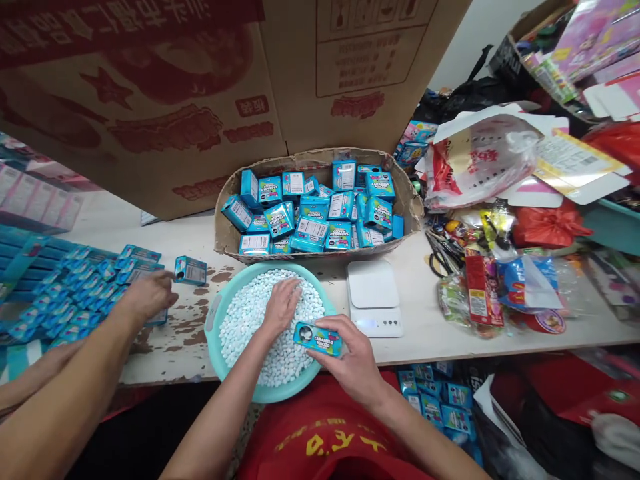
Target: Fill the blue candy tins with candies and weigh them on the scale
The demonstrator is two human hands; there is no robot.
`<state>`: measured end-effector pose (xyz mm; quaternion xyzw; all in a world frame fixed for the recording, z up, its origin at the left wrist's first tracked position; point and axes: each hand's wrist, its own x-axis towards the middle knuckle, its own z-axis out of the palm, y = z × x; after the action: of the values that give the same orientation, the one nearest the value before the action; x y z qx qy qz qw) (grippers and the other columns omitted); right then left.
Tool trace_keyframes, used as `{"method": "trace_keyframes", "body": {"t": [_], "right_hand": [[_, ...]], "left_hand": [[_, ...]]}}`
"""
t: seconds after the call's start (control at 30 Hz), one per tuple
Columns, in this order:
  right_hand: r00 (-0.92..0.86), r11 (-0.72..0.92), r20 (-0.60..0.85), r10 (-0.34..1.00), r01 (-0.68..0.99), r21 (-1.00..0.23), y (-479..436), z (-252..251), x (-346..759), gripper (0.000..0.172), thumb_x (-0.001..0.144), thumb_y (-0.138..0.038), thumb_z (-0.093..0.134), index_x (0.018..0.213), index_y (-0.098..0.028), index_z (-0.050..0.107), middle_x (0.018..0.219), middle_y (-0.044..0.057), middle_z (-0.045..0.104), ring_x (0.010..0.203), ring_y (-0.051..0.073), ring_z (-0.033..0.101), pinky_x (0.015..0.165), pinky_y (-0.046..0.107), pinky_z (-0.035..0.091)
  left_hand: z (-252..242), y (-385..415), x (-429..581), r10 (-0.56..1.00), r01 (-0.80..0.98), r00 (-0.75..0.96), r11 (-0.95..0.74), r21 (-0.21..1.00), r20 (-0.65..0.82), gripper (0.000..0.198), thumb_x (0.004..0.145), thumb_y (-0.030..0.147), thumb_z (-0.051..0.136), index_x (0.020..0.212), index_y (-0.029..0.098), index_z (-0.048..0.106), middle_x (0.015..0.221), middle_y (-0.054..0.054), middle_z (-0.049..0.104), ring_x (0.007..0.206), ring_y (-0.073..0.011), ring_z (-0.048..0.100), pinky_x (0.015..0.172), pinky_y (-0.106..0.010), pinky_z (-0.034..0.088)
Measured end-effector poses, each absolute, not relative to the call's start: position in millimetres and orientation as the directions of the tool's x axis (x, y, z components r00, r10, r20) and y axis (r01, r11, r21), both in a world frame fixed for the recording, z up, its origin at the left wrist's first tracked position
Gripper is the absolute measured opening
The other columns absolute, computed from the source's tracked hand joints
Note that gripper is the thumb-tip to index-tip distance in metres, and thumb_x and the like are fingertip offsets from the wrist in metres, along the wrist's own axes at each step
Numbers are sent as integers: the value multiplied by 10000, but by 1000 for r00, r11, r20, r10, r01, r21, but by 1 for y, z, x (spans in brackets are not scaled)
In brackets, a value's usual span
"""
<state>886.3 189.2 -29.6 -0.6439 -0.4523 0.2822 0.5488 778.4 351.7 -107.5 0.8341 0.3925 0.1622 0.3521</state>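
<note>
In the teal basin (213,327), my left hand (283,308) is down in a heap of small white candies (250,327), its bent fingers closed on some of them; the fingertips are partly hidden. My right hand (353,357) grips a small blue candy box (320,339) marked "CARAMELO MACIZO", thumb on one side and fingers on the other. This box is tilted over the right part of the basin, and a round dark opening shows at its left end. Just behind the basin, a cut-down cardboard box (300,256) holds many similar blue boxes (313,230).
At left, a co-worker's hand (147,293) reaches over rows of blue boxes (75,293), near a single box (191,270). A white scale (374,297) stands right of the basin. Scissors (440,257) and wrapped sweets (485,287) lie farther right. A large carton (295,80) rises behind.
</note>
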Motion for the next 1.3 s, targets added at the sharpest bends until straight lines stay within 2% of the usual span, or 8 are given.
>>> {"method": "trace_keyframes", "body": {"t": [0.2, 0.27, 0.37, 0.47, 0.6, 0.77, 0.9, 1.3], "right_hand": [[469, -48, 73, 880, 240, -969, 185, -28, 887, 355, 716, -191, 764, 1031, -230, 605, 987, 32, 606, 927, 179, 593, 798, 294, 493], [475, -43, 80, 877, 243, -969, 185, -29, 888, 355, 716, -193, 764, 1031, -231, 603, 986, 29, 605, 926, 176, 592, 807, 292, 491], [475, -48, 79, 876, 249, -967, 187, -32, 889, 341, 727, -191, 754, 1027, -227, 598, 989, 31, 602, 931, 177, 591, 814, 297, 487], [463, -62, 74, 883, 271, -961, 191, -35, 889, 325, 738, -195, 744, 1027, -221, 596, 996, 39, 601, 943, 185, 588, 816, 307, 485], [415, -37, 119, 902, 349, -936, 201, -36, 882, 294, 765, -216, 717, 1031, -218, 590, 987, 51, 610, 933, 199, 587, 802, 325, 483], [331, -31, 140, 933, 463, -886, 221, -38, 864, 303, 739, -173, 716, 1013, -208, 592, 951, 52, 632, 911, 222, 584, 781, 348, 479], [301, -43, 126, 945, 496, -867, 230, -34, 855, 304, 734, -172, 709, 1014, -217, 600, 944, 48, 638, 902, 221, 578, 783, 349, 471], [337, -49, 133, 932, 481, -875, 230, -31, 861, 335, 701, -152, 752, 993, -198, 595, 945, 45, 629, 907, 223, 572, 771, 339, 458]], "left_hand": [[-113, 334, 770, 704, 699, 692, -596, 396, -161, 267, 865, 423, 475, 932, 212, 625, 943, -65, 595, 926, -229, 525, 817, -344, 408], [-114, 331, 763, 768, 747, 622, -523, 412, -152, 218, 858, 383, 475, 858, 215, 613, 878, -51, 596, 858, -210, 546, 728, -301, 405], [-115, 331, 756, 889, 742, 430, -249, 622, -156, 201, 812, 364, 508, 713, 200, 568, 685, -11, 555, 667, -158, 534, 627, -261, 381], [-98, 330, 755, 919, 452, 181, 238, 860, -350, 287, 734, 448, 584, 645, 188, 504, 523, 35, 459, 467, -103, 426, 478, -229, 330], [-46, 324, 760, 832, -160, 173, 552, 818, -527, 312, 673, 427, 663, 709, 189, 464, 542, 58, 452, 404, -66, 384, 350, -177, 235], [-6, 314, 766, 914, -427, 212, 406, 808, -347, 211, 687, 326, 640, 700, 174, 495, 627, 24, 516, 512, -93, 506, 407, -184, 379], [-8, 311, 770, 959, -421, 126, 282, 862, -253, 184, 714, 295, 631, 655, 162, 518, 653, 4, 549, 612, -130, 562, 518, -246, 475], [-11, 312, 777, 979, -311, 37, 204, 928, -202, 204, 777, 311, 618, 679, 155, 530, 636, 8, 560, 558, -113, 551, 490, -225, 439]]}}
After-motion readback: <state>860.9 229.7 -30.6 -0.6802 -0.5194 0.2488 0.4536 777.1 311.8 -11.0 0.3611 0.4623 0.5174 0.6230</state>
